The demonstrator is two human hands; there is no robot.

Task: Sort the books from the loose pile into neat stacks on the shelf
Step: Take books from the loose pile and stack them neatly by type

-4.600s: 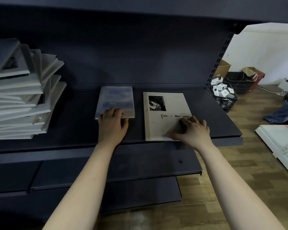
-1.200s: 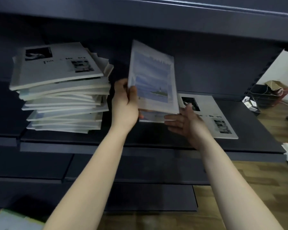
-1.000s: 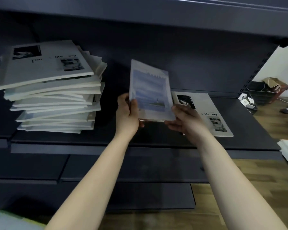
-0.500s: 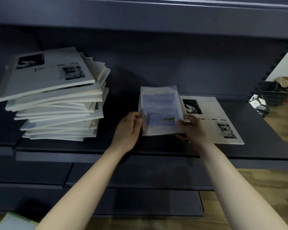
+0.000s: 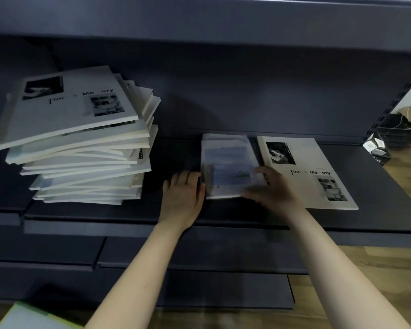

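Your left hand: palm down on the shelf, fingers fairly straight, their tips against the left edge of the blue book. It grasps nothing.
Your right hand: it lies over the blue book's near right corner, thumb on the cover. It is too blurred to tell whether it grips the book or only rests on it.
Blue book: flat on the shelf, cover up, between your two hands.
White book: flat and cover up, just right of the blue book. Your right hand overlaps its near left edge.
Loose pile: at the left of the same shelf, apart from your hands. Its books are skewed at uneven angles.
Floor: wooden boards, lower right.
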